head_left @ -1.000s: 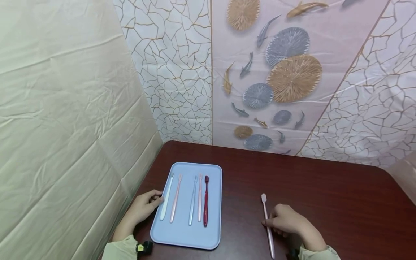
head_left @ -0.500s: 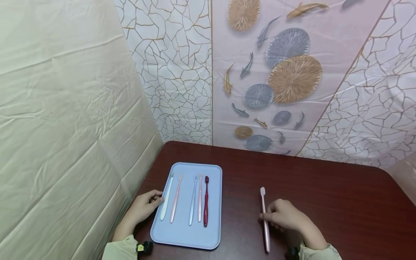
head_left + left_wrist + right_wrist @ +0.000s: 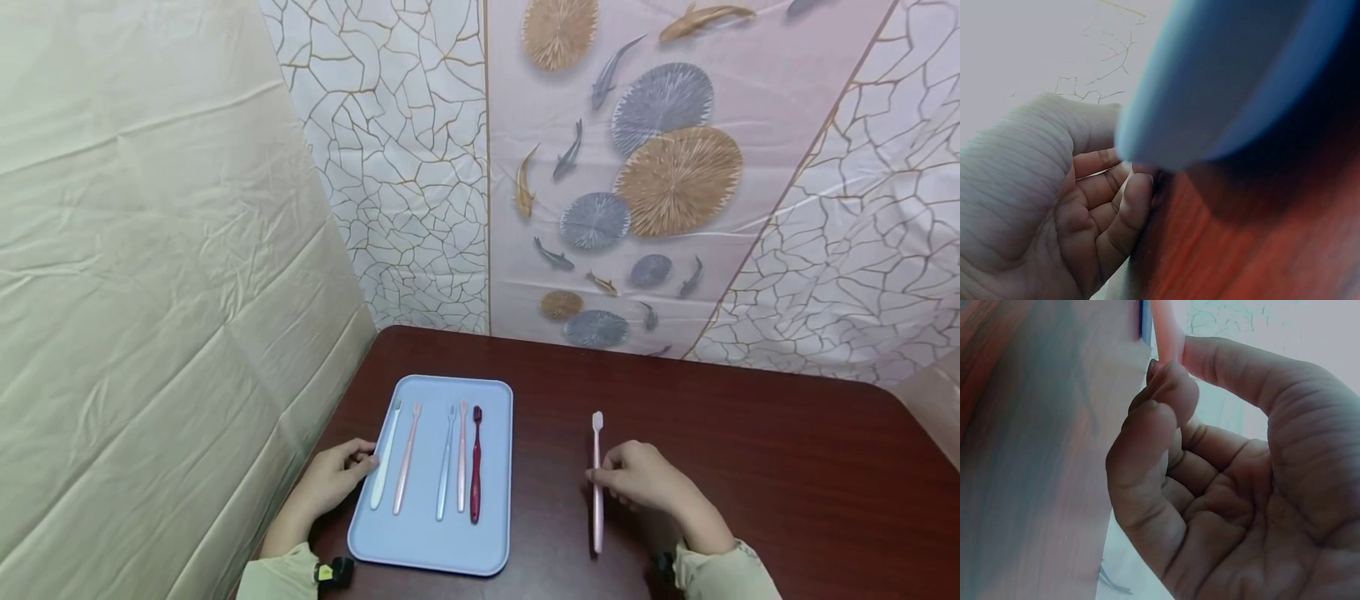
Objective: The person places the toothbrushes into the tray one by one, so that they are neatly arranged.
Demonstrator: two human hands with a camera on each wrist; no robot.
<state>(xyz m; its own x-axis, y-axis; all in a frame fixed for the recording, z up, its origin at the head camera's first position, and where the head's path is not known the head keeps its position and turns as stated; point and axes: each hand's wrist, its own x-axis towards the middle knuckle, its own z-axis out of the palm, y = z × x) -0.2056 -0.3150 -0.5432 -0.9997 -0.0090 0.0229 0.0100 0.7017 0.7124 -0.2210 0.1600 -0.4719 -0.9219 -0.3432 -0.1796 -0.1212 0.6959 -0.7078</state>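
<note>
In the head view my right hand (image 3: 647, 479) pinches a pink toothbrush (image 3: 597, 521) between thumb and fingers, head pointing away, to the right of a light blue tray (image 3: 427, 546). The brush handle (image 3: 1167, 331) also shows at the fingertips in the right wrist view. My left hand (image 3: 330, 482) holds the tray's left edge, its thumb at the rim and its fingers curled beside and below it. The tray's edge (image 3: 1172, 131) looms blurred in the left wrist view. On the tray lie a white toothbrush (image 3: 384, 462), two pink ones, a light blue one (image 3: 445, 467) and a dark red one (image 3: 476, 475).
Everything rests on a dark reddish-brown table (image 3: 720, 425). A pale cloth wall (image 3: 187, 333) rises close on the left, and a patterned backdrop (image 3: 420, 208) hangs behind the table. The toothbrushes on the tray leave a gap between the left pair and the others.
My right hand has moved left and farther from me with the pink toothbrush, closer to the tray. The left hand, the tray and its toothbrushes stay where they were.
</note>
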